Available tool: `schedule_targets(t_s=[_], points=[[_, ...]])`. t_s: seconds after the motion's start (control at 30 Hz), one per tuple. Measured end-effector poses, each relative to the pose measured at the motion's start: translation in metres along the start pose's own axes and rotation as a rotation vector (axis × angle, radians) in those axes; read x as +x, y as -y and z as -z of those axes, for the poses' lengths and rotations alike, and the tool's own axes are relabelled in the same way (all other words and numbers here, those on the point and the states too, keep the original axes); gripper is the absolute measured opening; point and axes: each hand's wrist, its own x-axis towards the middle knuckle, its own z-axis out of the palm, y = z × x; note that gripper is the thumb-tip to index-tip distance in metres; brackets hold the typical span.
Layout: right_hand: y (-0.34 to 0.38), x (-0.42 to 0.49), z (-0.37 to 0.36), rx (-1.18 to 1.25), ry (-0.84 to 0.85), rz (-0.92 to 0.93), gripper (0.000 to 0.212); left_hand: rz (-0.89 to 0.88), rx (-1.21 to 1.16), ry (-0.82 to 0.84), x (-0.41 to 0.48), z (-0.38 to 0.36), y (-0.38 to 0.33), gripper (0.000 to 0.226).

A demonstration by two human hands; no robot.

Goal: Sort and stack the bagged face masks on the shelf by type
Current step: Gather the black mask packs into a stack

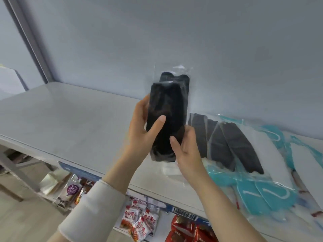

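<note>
above the shelf (pixel 70 116) the bag of black masks (pixel 166 110) is held with its long axis upright, the left hand (pixel 139 135) curled round its side and the right hand (pixel 187 151) gripping its lower edge.

Both arms reach up & fwd from the bottom of view, hands close together near centre. L hand (pixel 139 131) wraps the black mask bag (pixel 166 109) from its left side: thumb lies across the front, fingers curl round the back edge. R hand (pixel 189 152) grips the bag's lower right side, thumb on the front, fingers behind. Palms roughly face each other. L forearm is in a pale sleeve (pixel 92 206), cuff short of the wrist; R forearm bare.
</note>
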Motion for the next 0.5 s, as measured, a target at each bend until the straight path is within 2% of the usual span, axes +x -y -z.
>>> schedule_targets(t_s=[0.13,0.2,0.3,0.5], points=[[-0.021,-0.010,-0.029,-0.082,-0.025,-0.094,0.035,0.178,-0.015,0.055,-0.018,0.016,0.031,0.033],[-0.020,-0.012,-0.033,-0.109,-0.045,-0.103,0.033,0.196,-0.054,0.048,-0.018,0.019,0.032,0.032],[-0.019,-0.008,-0.035,-0.131,-0.052,-0.090,0.036,0.184,-0.084,0.025,-0.013,0.021,0.027,0.017],[-0.030,-0.005,-0.034,-0.207,-0.050,-0.091,0.039,0.227,-0.078,-0.022,-0.013,0.017,0.030,0.016]])
